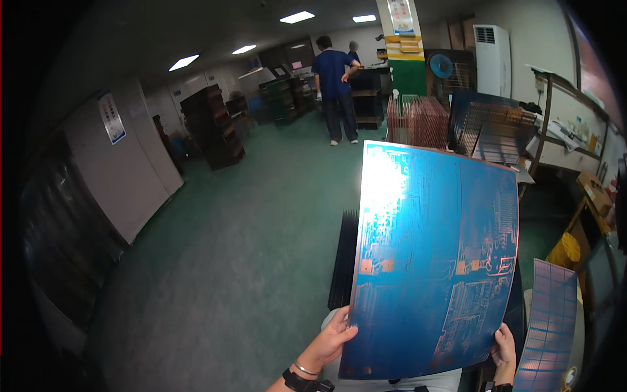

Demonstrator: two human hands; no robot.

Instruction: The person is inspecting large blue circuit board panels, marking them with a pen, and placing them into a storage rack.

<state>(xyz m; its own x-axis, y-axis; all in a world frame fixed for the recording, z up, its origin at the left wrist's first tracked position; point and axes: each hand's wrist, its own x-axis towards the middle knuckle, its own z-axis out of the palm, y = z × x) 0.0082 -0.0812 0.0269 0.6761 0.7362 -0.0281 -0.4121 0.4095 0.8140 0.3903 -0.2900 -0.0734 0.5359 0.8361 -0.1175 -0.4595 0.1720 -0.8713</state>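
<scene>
Between my two hands is a large blue circuit board panel [418, 228] with copper-coloured tracks, tilted up toward me. My left hand [333, 340] grips its lower left edge, thumb on the face and fingers behind. At the lower right edge, my right hand [504, 346] pinches the panel, its fingers partly hidden behind it. Bright light glares off the panel's upper left. A second panel [548, 326], bluish with a copper grid, leans at the lower right, apart from my right hand.
Behind the held panel stands a rack of copper-edged panels [418, 117], with more panels [503, 127] beside it. A black slotted rack [343, 261] is left of the panel. A person in blue [334, 72] stands farther off. A yellow bin [565, 249] sits at the right.
</scene>
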